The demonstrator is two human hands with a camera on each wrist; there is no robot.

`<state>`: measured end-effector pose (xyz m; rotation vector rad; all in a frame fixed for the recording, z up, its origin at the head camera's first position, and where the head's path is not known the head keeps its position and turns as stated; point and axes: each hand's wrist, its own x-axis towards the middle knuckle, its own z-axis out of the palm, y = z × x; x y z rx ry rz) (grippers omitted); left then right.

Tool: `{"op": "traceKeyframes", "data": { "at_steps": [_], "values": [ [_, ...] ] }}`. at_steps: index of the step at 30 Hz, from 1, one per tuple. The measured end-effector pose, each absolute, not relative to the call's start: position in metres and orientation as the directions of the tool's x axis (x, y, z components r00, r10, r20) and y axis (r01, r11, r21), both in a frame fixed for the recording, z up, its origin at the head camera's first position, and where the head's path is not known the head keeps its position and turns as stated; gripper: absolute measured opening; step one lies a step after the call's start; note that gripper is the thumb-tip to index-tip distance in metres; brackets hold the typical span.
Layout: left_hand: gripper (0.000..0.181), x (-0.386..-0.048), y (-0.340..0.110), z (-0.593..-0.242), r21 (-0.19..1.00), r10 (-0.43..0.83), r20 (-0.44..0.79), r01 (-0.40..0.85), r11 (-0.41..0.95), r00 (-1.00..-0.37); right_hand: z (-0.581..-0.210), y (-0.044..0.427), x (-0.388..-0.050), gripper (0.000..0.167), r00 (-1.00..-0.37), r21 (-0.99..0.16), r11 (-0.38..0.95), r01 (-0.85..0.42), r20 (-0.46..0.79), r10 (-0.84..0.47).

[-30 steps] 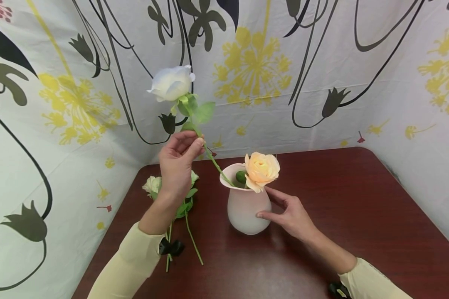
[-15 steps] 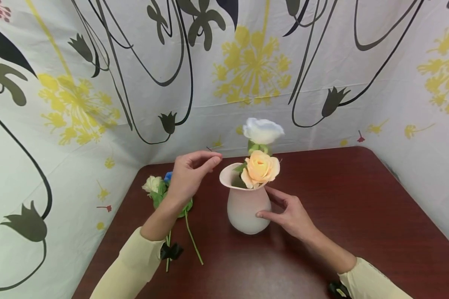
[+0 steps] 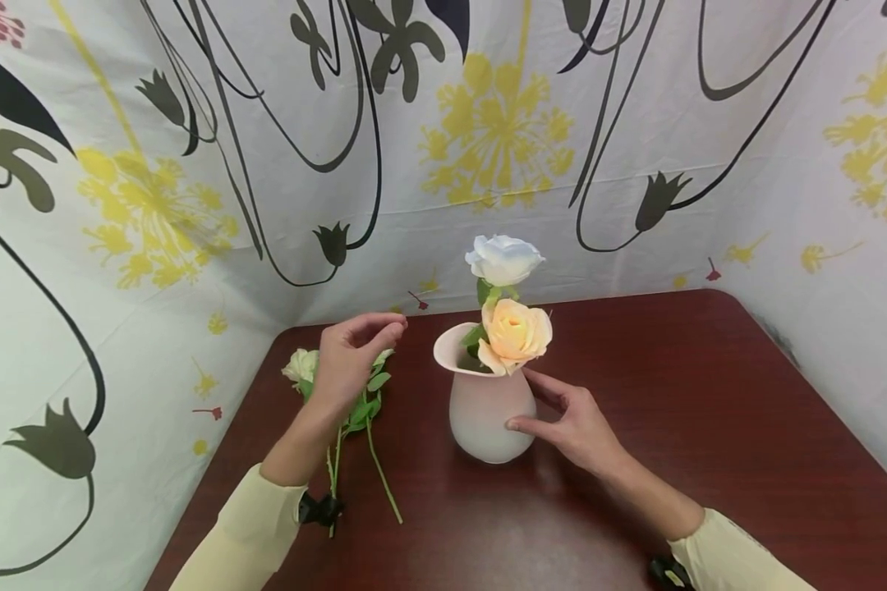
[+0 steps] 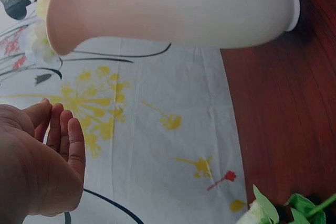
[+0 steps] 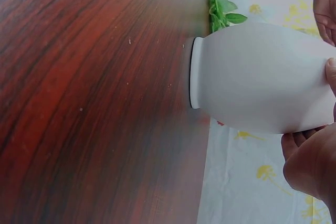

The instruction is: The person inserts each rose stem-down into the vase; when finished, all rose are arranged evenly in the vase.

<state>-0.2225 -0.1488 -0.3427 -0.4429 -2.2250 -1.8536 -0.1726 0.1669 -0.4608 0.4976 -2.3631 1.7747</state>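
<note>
A pale pink and white vase point(image 3: 491, 419) stands upright on the table. In it are a peach rose point(image 3: 516, 335) leaning over the right of the rim and a white rose point(image 3: 504, 261) rising behind. My right hand point(image 3: 580, 427) holds the vase's right side between thumb and fingers; the right wrist view shows the same hand point(image 5: 314, 163) against the vase point(image 5: 262, 77). My left hand point(image 3: 347, 361) hovers left of the vase, fingers loosely bent, thumb near the fingertips, holding nothing. In the left wrist view this hand point(image 4: 44, 156) is apart from the vase point(image 4: 173, 9).
Several flower stems lie on the table's left side, partly behind my left hand, with a cream rose point(image 3: 301, 364) and green leaves point(image 3: 369, 410) showing. The dark red table point(image 3: 636, 353) meets a patterned cloth backdrop point(image 3: 414, 189) behind and at both sides.
My left hand has let go of the white rose and moved down and left, back over the lying stems. The white rose now stands in the vase. My right hand has stayed on the vase.
</note>
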Motion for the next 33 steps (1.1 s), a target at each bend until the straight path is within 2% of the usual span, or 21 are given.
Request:
{"op": "traceKeyframes", "data": {
  "at_steps": [21, 33],
  "values": [
    [0.030, -0.254, -0.197, -0.374, 0.968, -0.079, 0.224, 0.213, 0.131, -0.971, -0.461, 0.167, -0.172, 0.080, -0.935, -0.904, 0.254, -0.344, 0.308, -0.174],
    [0.037, -0.265, -0.214, -0.391, 0.990, -0.185, 0.144, 0.139, 0.038, -0.972, -0.461, 0.167, -0.173, 0.079, -0.935, -0.906, 0.245, -0.344, 0.307, -0.176]
  ]
}}
